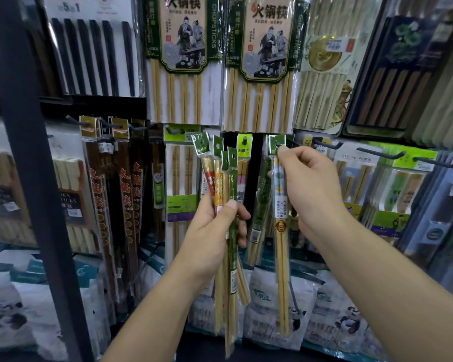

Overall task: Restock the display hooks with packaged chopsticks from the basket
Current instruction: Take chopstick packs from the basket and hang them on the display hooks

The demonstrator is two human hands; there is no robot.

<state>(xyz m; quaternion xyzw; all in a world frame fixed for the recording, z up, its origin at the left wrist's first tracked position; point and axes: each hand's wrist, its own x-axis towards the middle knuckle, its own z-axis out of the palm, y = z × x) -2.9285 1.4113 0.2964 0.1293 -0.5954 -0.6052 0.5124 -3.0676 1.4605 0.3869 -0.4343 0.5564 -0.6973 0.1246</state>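
chopstick packs (232, 184) in left hand (211, 232), right hand (311, 188)

Shop display wall, packed top to bottom. Dark metal upright post (24, 152) runs slanted down the left foreground. Dark horizontal shelf rail (89, 103) behind it splits upper and lower rows. Large carded sets (183, 35) hang on top; white panda-print bags (332, 317) line the bottom. Light dim, bluish.

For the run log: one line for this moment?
left hand: holds spare packs | right hand: pinches single pack at header | stage: hanging it
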